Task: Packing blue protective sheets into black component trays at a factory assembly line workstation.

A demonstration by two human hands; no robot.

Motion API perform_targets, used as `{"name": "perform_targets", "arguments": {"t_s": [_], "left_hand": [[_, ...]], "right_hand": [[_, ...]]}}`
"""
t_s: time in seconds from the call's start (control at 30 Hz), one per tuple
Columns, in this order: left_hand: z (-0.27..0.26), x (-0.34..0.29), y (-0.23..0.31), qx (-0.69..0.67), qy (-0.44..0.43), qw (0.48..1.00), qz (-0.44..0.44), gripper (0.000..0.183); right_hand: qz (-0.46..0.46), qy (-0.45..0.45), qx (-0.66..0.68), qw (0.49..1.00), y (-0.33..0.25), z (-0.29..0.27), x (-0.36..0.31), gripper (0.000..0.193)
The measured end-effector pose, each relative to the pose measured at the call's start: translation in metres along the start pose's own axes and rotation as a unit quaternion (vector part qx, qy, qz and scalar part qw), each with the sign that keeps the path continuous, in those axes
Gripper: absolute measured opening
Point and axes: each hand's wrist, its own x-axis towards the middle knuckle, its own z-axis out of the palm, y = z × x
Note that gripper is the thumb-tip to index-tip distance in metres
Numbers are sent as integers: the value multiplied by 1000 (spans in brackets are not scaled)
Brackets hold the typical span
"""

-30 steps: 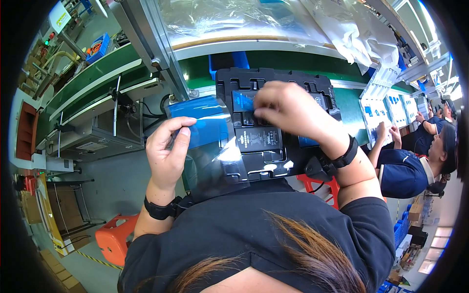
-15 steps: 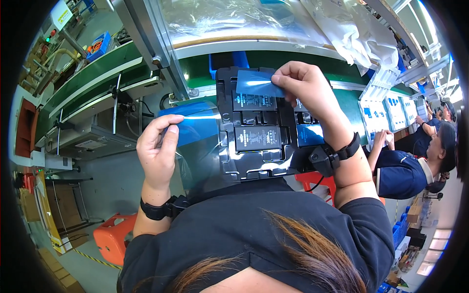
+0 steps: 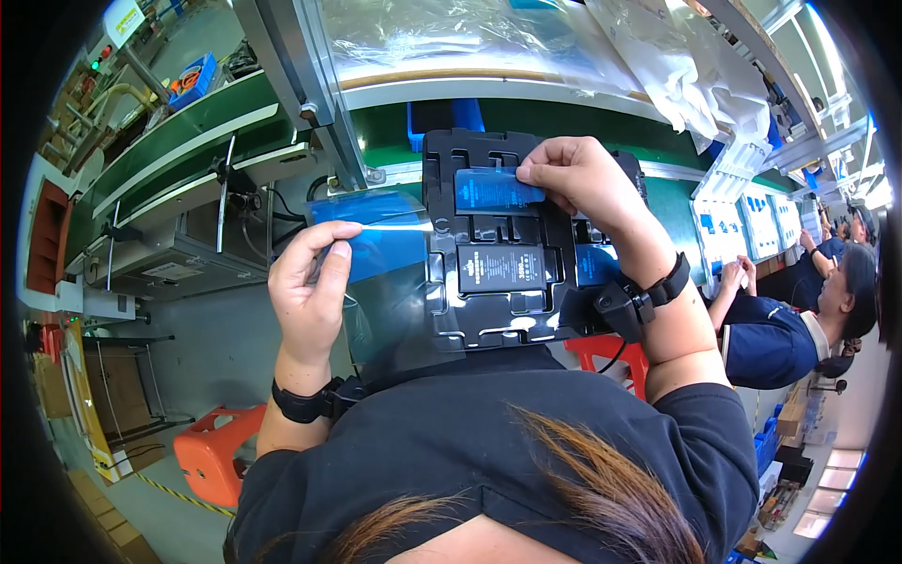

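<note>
My left hand [image 3: 313, 282] pinches the edge of a sheet of clear blue film [image 3: 385, 249] left of a black moulded tray [image 3: 460, 329]. My right hand [image 3: 583, 183], thumb and fingers together, grips the right end of a smaller piece of blue film [image 3: 489, 193]. That piece lies over a flat black battery in the tray's upper left pocket, its white print showing through. Below it rests a bare black battery [image 3: 503, 270]. Another battery with a blue face [image 3: 596, 265] sits in the right column, partly covered by my right forearm.
A blue bin [image 3: 446, 117] stands behind the tray on the green bench. Above runs a shelf with clear plastic sheeting [image 3: 470, 38]; a metal post [image 3: 305, 85] rises at left. To the right, a co-worker [image 3: 780, 329] sits near white trays of blue pieces [image 3: 719, 226].
My right hand has lowered its film piece, which was raised and tilted, flat onto the upper left battery. My left hand stays nearly in place with its sheet.
</note>
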Motion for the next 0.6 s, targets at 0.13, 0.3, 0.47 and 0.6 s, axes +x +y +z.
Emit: {"name": "perform_targets", "arguments": {"t_s": [0.13, 0.3, 0.47, 0.6], "left_hand": [[-1, -1, -2, 2, 0, 1000, -1, 14], [0, 1, -3, 2, -1, 1000, 2, 13], [0, 1, -2, -3, -7, 1000, -8, 13], [1, 1, -3, -7, -8, 1000, -6, 13]], "right_hand": [[-1, -3, -13, 1000, -2, 1, -2, 13], [-7, -2, -22, 1000, -2, 1, -2, 13], [-12, -6, -30, 999, -2, 2, -1, 13], [-13, -10, -31, 999, 0, 1, -1, 13]]}}
